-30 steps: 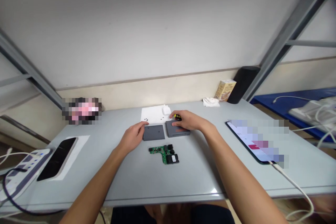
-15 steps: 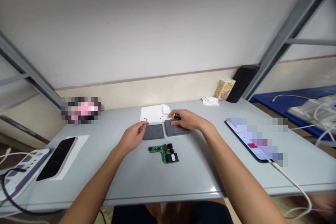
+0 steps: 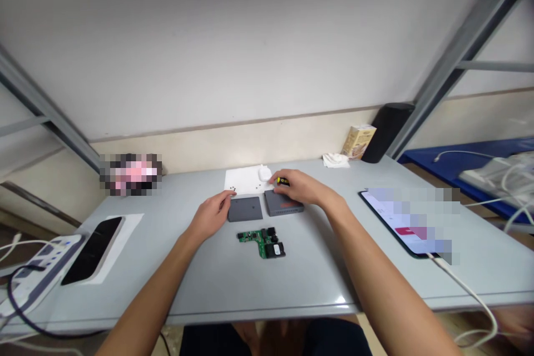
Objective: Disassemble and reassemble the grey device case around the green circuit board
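A pale wall [image 3: 258, 50] fills most of my view, with sloping metal frames at either side, and below it my grey desk [image 3: 200, 283] spreads from edge to edge. On it to my right lies a tablet [image 3: 386, 222], its screen partly blurred out; a black cylinder [image 3: 386, 130] and a yellowish carton [image 3: 357, 142] stand against the wall; on the left are a power strip [image 3: 39, 272] and a dark phone [image 3: 92, 253]. A white sheet [image 3: 242, 178] lies ahead of me. My right hand [image 3: 300, 186] has eased up slightly over the last second, taking the thumb off the top of the grey box [image 3: 281, 204]; I read that as a small shift of grip, with the parts all lying separate. Its fingers are closed round a black-and-yellow tool; whether they touch the box I can't tell. My left hand [image 3: 211, 214] has stayed put, fingers drawn narrow at the far left corner of the flat grey plate [image 3: 246, 209]; I can't tell if they pinch anything. The plate sits just left of the box, the green circuit board [image 3: 261, 246] nearer me. Smallest are the dark specks [image 3: 232, 189] on the sheet, perhaps screws.
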Demonstrator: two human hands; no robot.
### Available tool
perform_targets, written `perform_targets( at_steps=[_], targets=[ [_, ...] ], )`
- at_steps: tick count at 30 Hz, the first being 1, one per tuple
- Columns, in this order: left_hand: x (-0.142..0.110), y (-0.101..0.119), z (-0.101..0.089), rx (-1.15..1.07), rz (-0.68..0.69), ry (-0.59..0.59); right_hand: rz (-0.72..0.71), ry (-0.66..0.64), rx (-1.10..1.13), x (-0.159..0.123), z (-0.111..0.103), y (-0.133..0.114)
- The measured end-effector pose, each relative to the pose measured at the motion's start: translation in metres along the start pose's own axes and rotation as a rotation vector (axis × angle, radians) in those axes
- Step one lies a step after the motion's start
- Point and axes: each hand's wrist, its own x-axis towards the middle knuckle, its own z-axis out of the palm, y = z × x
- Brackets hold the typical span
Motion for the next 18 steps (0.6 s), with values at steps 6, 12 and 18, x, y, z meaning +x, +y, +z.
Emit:
perform_targets(
  at_steps=[6, 12, 18],
  targets=[
    [0.0, 0.006, -0.006, 0.131, -0.081, 0.002, -0.182, 0.092, -0.01, -0.053, 0.011, -0.04],
    [0.0, 0.004, -0.004, 0.205, -0.108, -0.025, -0.14, -0.184, -0.177, -0.098, 0.046, -0.034],
    [0.001, 0.0, -0.001, 0.193, -0.098, -0.035, -0.193, -0.266, -0.2, -0.086, 0.037, -0.045]
  ],
)
